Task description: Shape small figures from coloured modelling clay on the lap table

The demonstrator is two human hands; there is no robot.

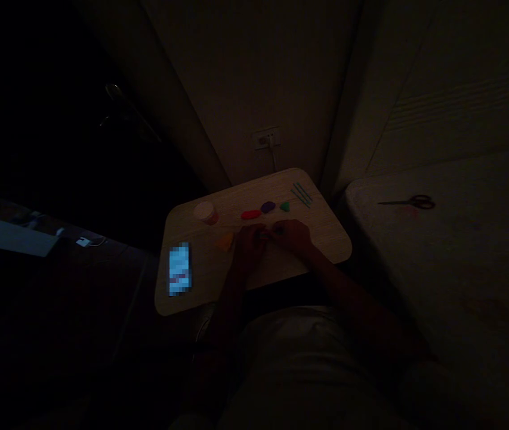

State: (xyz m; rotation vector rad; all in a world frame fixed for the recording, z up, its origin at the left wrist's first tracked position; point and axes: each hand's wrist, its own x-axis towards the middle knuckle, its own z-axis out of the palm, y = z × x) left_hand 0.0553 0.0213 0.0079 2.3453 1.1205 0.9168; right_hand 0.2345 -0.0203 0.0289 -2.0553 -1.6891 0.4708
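My left hand (250, 240) and my right hand (290, 234) meet over a small wooden table (209, 286). Their fingers are closed together at the tips, and whatever lies between them is too dark to make out. Just beyond the hands are a red lump (250, 215), a purple lump (268, 207) and a green lump (285, 206), soft and clay-like. An orange-yellow piece (225, 241) lies right beside my left hand. Three thin green sticks (301, 194) rest near the far right corner.
A small tub (206, 212) stands at the table's back left. A lit phone (179, 269) lies at the left edge. Scissors (409, 203) lie on a pale padded surface (451, 251) to the right. A plug sits in the wall socket (266, 139). The room is very dark.
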